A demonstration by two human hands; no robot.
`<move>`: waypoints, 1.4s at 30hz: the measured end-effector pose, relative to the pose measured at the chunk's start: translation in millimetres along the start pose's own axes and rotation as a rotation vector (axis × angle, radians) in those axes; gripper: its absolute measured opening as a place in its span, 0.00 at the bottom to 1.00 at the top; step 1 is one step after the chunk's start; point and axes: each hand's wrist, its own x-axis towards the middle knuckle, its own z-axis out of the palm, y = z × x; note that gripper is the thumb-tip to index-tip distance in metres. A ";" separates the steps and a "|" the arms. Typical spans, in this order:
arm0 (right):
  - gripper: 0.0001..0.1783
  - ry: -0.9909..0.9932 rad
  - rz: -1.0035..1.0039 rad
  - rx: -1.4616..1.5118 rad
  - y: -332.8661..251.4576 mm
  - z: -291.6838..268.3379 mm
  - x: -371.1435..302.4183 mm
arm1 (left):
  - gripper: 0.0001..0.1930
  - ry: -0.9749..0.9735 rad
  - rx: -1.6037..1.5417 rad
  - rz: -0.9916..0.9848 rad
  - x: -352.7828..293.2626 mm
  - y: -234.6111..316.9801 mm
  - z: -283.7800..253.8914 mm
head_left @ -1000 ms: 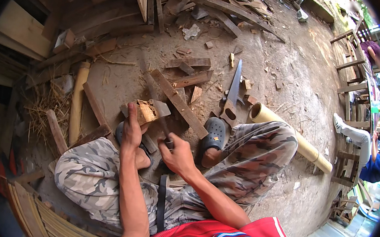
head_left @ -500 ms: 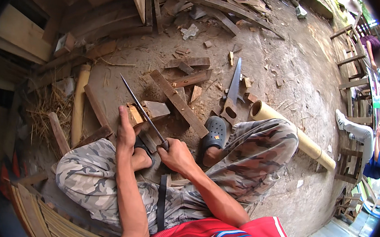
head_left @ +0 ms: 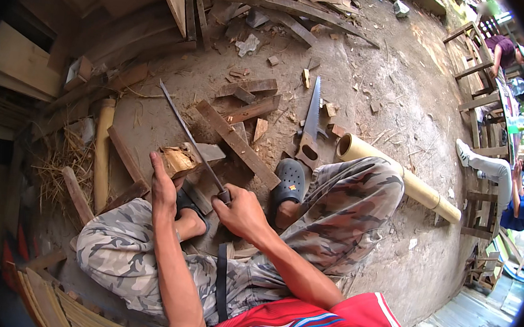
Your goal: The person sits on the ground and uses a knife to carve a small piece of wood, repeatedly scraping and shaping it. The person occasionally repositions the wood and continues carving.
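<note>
My right hand (head_left: 241, 212) is closed round the dark handle of a long machete (head_left: 192, 138), its blade slanting away to the far left. The blade passes over the right side of a rough wood block (head_left: 178, 160) with a pale, chipped face. My left hand (head_left: 163, 189) grips this block from its near left side; some of its fingers are hidden. Just beyond the blade is a greyish wood block (head_left: 210, 153). Farther right, a long brown wood bar (head_left: 238, 143) lies slanted on the ground.
A handsaw (head_left: 312, 121) lies beyond my right clog (head_left: 290, 182). A bamboo pole (head_left: 411, 181) rests to the right of my knee, another (head_left: 102, 154) at the left beside straw (head_left: 64, 157). Scrap wood (head_left: 290, 5) is heaped far off. People sit by wooden frames at the right.
The view has shifted slightly, so the ground things appear farther left. The machete's tip has risen a little away from me. Both hands keep their grips.
</note>
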 end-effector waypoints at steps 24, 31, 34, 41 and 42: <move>0.12 0.050 -0.148 0.033 -6.5 11.8 4.8 | 0.45 0.037 0.049 0.052 -4.4 -4.0 4.8; 0.13 -0.094 -0.039 -0.099 48.1 28.2 25.5 | 0.46 -0.061 0.050 0.010 -16.2 12.5 15.0; 0.13 -0.043 -0.084 0.035 -5.8 6.0 10.4 | 0.45 0.112 0.089 0.072 -10.5 -1.4 10.5; 0.14 -0.103 -0.009 -0.044 32.1 13.8 24.1 | 0.45 -0.004 0.185 0.147 -11.3 3.4 16.9; 0.13 -0.092 -0.008 -0.049 26.3 11.4 21.8 | 0.45 0.042 0.119 0.077 -13.6 1.2 18.4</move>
